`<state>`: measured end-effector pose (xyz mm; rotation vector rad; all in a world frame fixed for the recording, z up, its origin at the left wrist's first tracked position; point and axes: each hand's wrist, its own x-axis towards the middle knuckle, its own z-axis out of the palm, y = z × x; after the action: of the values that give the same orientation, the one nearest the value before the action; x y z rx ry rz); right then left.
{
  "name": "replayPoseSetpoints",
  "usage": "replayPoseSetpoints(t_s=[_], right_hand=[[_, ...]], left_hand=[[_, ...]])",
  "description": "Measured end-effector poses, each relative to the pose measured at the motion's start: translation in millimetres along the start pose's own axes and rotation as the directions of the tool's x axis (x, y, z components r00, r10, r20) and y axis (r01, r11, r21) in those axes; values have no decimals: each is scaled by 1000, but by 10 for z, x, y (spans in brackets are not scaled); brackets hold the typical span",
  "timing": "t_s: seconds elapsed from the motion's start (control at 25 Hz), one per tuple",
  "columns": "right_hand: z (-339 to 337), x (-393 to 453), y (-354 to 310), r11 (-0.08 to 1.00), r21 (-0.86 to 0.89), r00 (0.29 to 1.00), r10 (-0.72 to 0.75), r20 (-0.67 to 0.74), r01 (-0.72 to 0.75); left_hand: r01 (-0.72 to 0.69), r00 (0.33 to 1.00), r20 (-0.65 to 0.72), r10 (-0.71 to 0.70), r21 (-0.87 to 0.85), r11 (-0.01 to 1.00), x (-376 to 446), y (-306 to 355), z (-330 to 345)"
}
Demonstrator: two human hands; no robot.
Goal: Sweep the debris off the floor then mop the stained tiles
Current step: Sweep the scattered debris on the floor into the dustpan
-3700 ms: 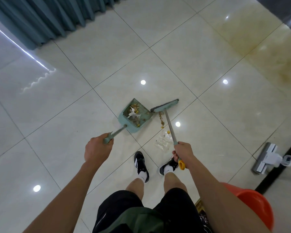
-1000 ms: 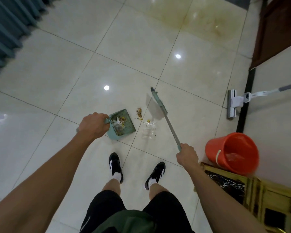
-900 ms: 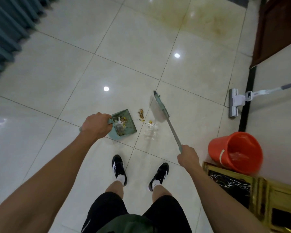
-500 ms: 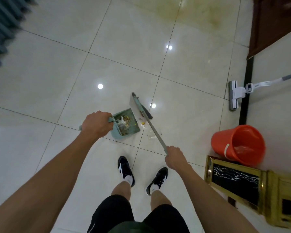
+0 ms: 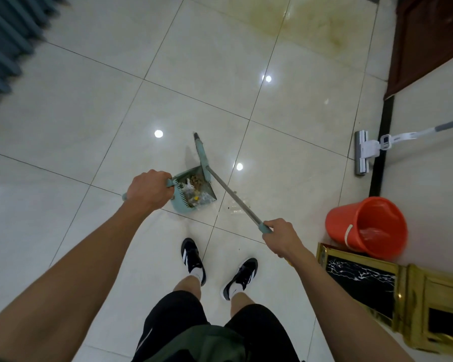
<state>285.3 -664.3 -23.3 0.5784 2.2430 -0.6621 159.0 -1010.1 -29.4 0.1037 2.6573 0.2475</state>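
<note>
**Broom meets dustpan**

The left hand (image 5: 149, 189) is clenched round the dustpan (image 5: 194, 190) handle; the right hand (image 5: 281, 237) is wrapped round the broom (image 5: 230, 195) handle. The broom head stands at the pan's far edge. Debris (image 5: 195, 180) fills the pan, with scraps (image 5: 237, 207) on the floor (image 5: 89, 100) beside it. The stained tiles (image 5: 306, 30) lie further ahead, and a mop (image 5: 364, 150) and orange bucket (image 5: 369, 226) stand to the right.

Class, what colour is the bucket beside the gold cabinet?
The bucket is orange-red, seen in the head view.
</note>
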Motion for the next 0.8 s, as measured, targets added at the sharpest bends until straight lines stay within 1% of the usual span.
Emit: replayPoseSetpoints(t_s=[0.2,0.32,0.44,0.6,0.68,0.8], right_hand=[[-1,26,-24,976,-213,999,-42,-26,36],[113,54,-37,961,-274,999,-33,-34,22],[262,50,-54,964,-265,1000,-3,6,4],[485,-23,-84,976,-218,995,9,98,12],[560,-104,-72,989,-147,992,3,123,15],[586,-219,-11,999,-34,996,0,91,3]], left_hand=[[56,998,-21,-56,1,998,-131,-110,18],[108,994,-25,-109,-24,994,-170,-218,42],[95,995,-4,-95,-38,995,-199,-251,81],[69,998,-8,-69,-23,997,-184,-325,77],[69,998,-1,-69,-33,997,-201,-350,78],[67,998,15,-66,-49,997,-250,-344,86]])
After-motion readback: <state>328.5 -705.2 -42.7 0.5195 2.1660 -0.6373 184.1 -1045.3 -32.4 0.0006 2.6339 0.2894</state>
